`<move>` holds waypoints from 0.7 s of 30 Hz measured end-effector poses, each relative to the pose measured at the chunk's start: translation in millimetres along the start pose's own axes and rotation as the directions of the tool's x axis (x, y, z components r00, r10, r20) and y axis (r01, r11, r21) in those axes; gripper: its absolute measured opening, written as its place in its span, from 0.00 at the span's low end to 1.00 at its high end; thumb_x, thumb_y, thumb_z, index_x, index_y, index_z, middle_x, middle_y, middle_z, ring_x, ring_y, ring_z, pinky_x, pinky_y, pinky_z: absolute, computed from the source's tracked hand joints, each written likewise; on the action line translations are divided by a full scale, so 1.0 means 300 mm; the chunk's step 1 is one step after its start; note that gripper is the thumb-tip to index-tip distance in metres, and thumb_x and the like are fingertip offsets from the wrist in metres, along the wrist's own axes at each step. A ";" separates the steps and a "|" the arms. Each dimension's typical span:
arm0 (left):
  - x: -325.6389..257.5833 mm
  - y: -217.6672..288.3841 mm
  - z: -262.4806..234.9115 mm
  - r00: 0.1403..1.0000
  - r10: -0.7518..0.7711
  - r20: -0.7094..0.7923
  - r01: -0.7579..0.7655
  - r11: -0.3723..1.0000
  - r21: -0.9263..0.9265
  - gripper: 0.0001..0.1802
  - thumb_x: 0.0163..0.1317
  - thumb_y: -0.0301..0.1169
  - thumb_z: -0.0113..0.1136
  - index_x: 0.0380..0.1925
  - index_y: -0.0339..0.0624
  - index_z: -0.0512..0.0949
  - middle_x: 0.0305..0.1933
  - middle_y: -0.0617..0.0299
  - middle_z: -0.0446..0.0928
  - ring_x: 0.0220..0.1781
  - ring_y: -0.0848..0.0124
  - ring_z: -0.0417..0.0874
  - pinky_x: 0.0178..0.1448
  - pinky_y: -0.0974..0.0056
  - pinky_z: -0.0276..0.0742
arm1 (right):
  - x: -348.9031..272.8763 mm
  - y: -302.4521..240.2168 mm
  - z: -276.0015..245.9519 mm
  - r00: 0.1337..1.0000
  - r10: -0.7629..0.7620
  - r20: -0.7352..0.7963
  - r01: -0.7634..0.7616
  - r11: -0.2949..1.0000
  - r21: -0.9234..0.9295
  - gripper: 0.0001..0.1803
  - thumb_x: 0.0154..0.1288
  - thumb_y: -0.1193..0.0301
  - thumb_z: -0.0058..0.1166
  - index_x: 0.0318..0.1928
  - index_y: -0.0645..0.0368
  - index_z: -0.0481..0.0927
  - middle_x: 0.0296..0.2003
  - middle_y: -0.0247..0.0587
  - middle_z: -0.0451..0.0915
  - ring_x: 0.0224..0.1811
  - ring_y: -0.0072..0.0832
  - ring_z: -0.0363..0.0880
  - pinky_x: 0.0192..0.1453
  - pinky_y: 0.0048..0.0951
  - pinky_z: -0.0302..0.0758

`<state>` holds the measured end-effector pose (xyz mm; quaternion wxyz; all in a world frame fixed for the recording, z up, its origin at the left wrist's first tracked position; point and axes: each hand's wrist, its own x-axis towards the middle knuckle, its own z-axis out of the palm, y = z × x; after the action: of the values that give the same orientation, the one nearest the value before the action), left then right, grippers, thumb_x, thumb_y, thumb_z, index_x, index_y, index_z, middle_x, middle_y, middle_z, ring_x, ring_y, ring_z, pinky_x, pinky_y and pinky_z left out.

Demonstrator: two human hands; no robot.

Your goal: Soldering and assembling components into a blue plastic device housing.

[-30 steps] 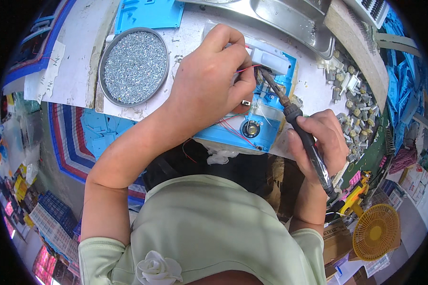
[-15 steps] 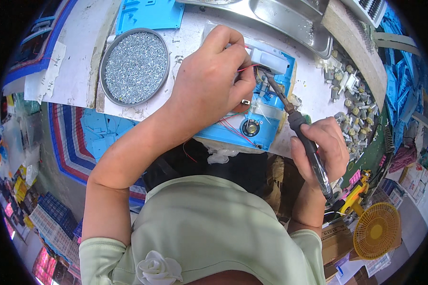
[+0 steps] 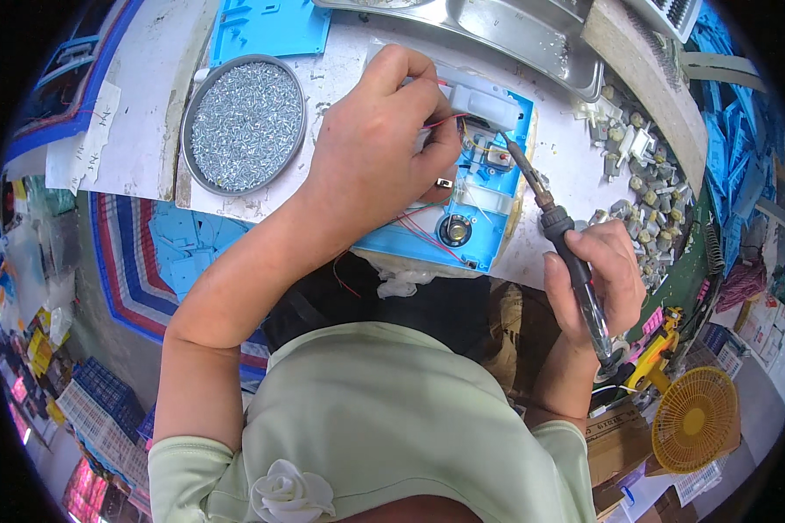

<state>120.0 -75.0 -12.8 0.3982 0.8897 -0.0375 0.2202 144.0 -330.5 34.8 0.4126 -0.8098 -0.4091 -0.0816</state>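
Two bare hands work over a white bench (image 3: 131, 131), the largest thing in view, which runs under and beyond both of them. On it, directly beneath the left hand (image 3: 375, 148), lies a blue plastic shell (image 3: 475, 218), open side up, with a round speaker (image 3: 453, 230) set in its near corner and thin red wires (image 3: 419, 228) running across it.

The left hand is curled, palm down, fingers bent and pressed onto the shell's far end, where they pinch a red wire against a grey block (image 3: 488, 98); the thumb side faces the right hand. Its forearm comes up from the lower left and crosses the bench edge at a slant, the wrist nearly straight.

The right hand (image 3: 597, 279) sits just off the shell's right edge, nearer the body than the left. It is closed in a fist-like pen grip around the dark handle of a soldering iron (image 3: 558, 231), thumb along the shaft. The iron tilts up and to the left, its tip (image 3: 508, 150) reaching into the shell just beside the left fingertips; whether the tip touches a part I cannot tell. The right forearm rises steeply from below.

Left of the left hand, well apart, stands a round tray of small screws (image 3: 246, 124). Beyond the right hand lies a heap of small grey parts (image 3: 645, 166).
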 end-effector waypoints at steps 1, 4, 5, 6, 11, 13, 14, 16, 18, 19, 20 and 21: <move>-0.001 0.001 0.000 1.000 0.002 0.000 -0.002 1.000 0.003 0.07 0.55 0.21 0.70 0.33 0.34 0.81 0.43 0.59 0.75 0.31 0.72 0.82 0.35 0.69 0.80 | -0.002 0.001 -0.002 1.000 -0.001 -0.002 0.001 1.000 0.002 0.20 0.52 0.81 0.73 0.46 0.62 0.81 0.26 0.44 0.81 0.27 0.37 0.78 0.33 0.33 0.74; -0.002 0.009 -0.004 1.000 0.010 -0.012 -0.010 1.000 0.017 0.09 0.55 0.21 0.70 0.36 0.35 0.81 0.43 0.59 0.75 0.32 0.73 0.82 0.36 0.68 0.80 | -0.010 0.003 -0.014 1.000 -0.003 -0.018 0.003 1.000 -0.002 0.20 0.52 0.81 0.73 0.46 0.62 0.81 0.26 0.43 0.80 0.27 0.37 0.77 0.33 0.33 0.74; -0.005 0.023 -0.015 1.000 0.013 -0.025 -0.013 1.000 0.023 0.10 0.55 0.21 0.70 0.37 0.36 0.81 0.43 0.59 0.75 0.33 0.72 0.82 0.36 0.68 0.81 | -0.016 0.002 -0.023 1.000 -0.004 -0.029 0.004 1.000 -0.008 0.20 0.52 0.82 0.73 0.46 0.63 0.80 0.26 0.43 0.80 0.27 0.37 0.78 0.33 0.33 0.73; -0.009 0.039 -0.029 0.999 0.017 -0.038 -0.016 0.999 0.029 0.11 0.55 0.21 0.70 0.39 0.36 0.82 0.43 0.59 0.75 0.34 0.72 0.83 0.36 0.68 0.81 | -0.022 0.002 -0.033 0.999 -0.005 -0.040 0.005 1.000 -0.015 0.20 0.52 0.82 0.72 0.46 0.63 0.80 0.26 0.43 0.80 0.27 0.37 0.78 0.32 0.33 0.73; -0.017 0.098 -0.067 0.886 0.292 0.359 -0.303 0.953 -0.028 0.17 0.52 0.22 0.71 0.43 0.42 0.82 0.47 0.60 0.78 0.42 0.62 0.84 0.40 0.61 0.83 | -0.062 0.013 -0.069 0.996 0.020 -0.090 -0.024 0.999 -0.038 0.20 0.51 0.82 0.72 0.46 0.64 0.80 0.26 0.44 0.80 0.27 0.36 0.77 0.32 0.33 0.73; -0.010 0.074 -0.041 0.820 0.353 0.450 -0.388 0.922 -0.016 0.17 0.50 0.26 0.71 0.43 0.46 0.83 0.48 0.61 0.80 0.45 0.59 0.85 0.42 0.57 0.83 | -0.058 0.021 -0.063 0.996 0.018 -0.089 -0.021 0.999 -0.032 0.21 0.51 0.82 0.72 0.47 0.64 0.80 0.26 0.44 0.80 0.27 0.36 0.77 0.33 0.32 0.73; 0.001 0.063 -0.041 0.815 0.366 0.450 -0.380 0.923 -0.062 0.16 0.50 0.26 0.71 0.42 0.46 0.83 0.47 0.61 0.80 0.45 0.59 0.85 0.42 0.58 0.83 | -0.062 0.020 -0.067 0.995 0.025 -0.097 -0.028 0.999 -0.029 0.21 0.51 0.82 0.72 0.47 0.64 0.80 0.27 0.44 0.80 0.27 0.36 0.77 0.33 0.32 0.73; 0.014 0.035 -0.051 0.803 0.389 0.452 -0.360 0.920 -0.154 0.14 0.50 0.27 0.71 0.39 0.46 0.84 0.45 0.62 0.80 0.44 0.60 0.85 0.42 0.58 0.83 | -0.079 0.014 -0.074 0.993 0.045 -0.114 -0.047 0.999 -0.020 0.21 0.52 0.82 0.72 0.47 0.64 0.81 0.27 0.44 0.80 0.27 0.36 0.77 0.33 0.32 0.73; 0.051 -0.018 -0.067 0.724 0.457 0.517 -0.378 0.890 -0.257 0.12 0.49 0.28 0.71 0.36 0.46 0.84 0.43 0.63 0.80 0.43 0.60 0.85 0.41 0.58 0.83 | -0.105 0.017 -0.079 0.990 0.074 -0.122 -0.079 0.996 -0.039 0.20 0.53 0.82 0.72 0.47 0.64 0.81 0.27 0.44 0.81 0.28 0.36 0.78 0.33 0.32 0.73; 0.067 -0.036 -0.076 0.685 0.486 0.543 -0.380 0.874 -0.303 0.11 0.49 0.29 0.71 0.34 0.46 0.84 0.42 0.63 0.80 0.43 0.61 0.86 0.41 0.58 0.83 | -0.105 0.021 -0.077 0.990 0.079 -0.116 -0.084 0.996 -0.040 0.20 0.53 0.82 0.72 0.47 0.64 0.81 0.27 0.44 0.81 0.28 0.36 0.78 0.33 0.32 0.73; 0.074 -0.043 -0.075 0.652 0.523 0.549 -0.426 0.852 -0.305 0.10 0.49 0.29 0.71 0.34 0.46 0.84 0.42 0.63 0.80 0.42 0.61 0.86 0.41 0.58 0.83 | -0.106 0.022 -0.073 0.990 0.083 -0.111 -0.088 0.995 -0.040 0.20 0.53 0.81 0.72 0.47 0.64 0.80 0.28 0.44 0.81 0.28 0.36 0.78 0.33 0.32 0.73; 0.079 -0.045 -0.072 0.618 0.559 0.553 -0.472 0.826 -0.308 0.10 0.49 0.29 0.70 0.33 0.46 0.84 0.41 0.63 0.80 0.42 0.61 0.85 0.41 0.59 0.83 | -0.104 0.016 -0.065 0.991 0.080 -0.109 -0.084 0.996 -0.035 0.20 0.53 0.81 0.72 0.47 0.65 0.80 0.28 0.45 0.81 0.28 0.36 0.78 0.34 0.33 0.73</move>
<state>136.8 -47.6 0.4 0.3402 0.8335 -0.4351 0.0161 131.3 -365.0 29.9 0.4211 -0.8283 -0.3509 -0.1163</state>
